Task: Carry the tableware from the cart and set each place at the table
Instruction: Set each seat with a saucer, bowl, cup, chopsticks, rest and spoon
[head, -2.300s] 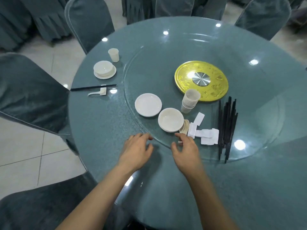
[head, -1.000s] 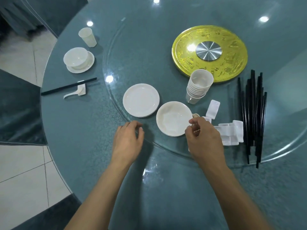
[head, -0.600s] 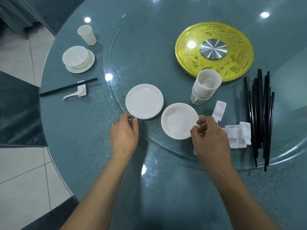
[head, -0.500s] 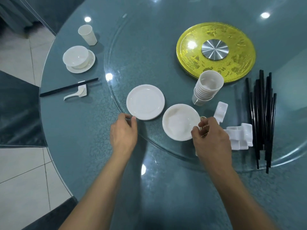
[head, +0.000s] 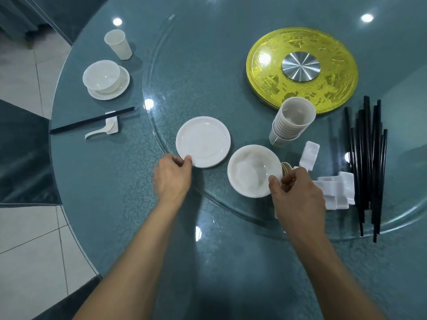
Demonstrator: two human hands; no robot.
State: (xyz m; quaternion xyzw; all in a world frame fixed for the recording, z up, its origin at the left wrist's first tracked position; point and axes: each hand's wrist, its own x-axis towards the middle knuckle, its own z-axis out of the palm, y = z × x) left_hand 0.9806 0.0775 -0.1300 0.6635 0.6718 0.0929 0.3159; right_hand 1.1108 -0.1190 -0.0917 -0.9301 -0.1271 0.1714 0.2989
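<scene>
My left hand (head: 172, 177) pinches the near-left rim of the flat white round plate (head: 203, 142), thumb on top, just left of the frame's middle. The plate lies on the round glass turntable (head: 231, 210), close to its edge above the teal worktop (head: 104, 192). A grip that thin could slip, and the plate might clip the glass lip as it comes off. The turntable may also swing under my pull.

In the centre of the frame, the shallow white bowl (head: 253, 170) sits just beside the plate. My right hand (head: 298, 195) has its fingers curled at the bowl's right rim, against a small tan stack (head: 286, 168). Whether it pinches bowl or stack I cannot tell. A jolt there might tip the stack of white cups (head: 292, 121) or scatter the black chopsticks (head: 367, 162) at the right.
</scene>
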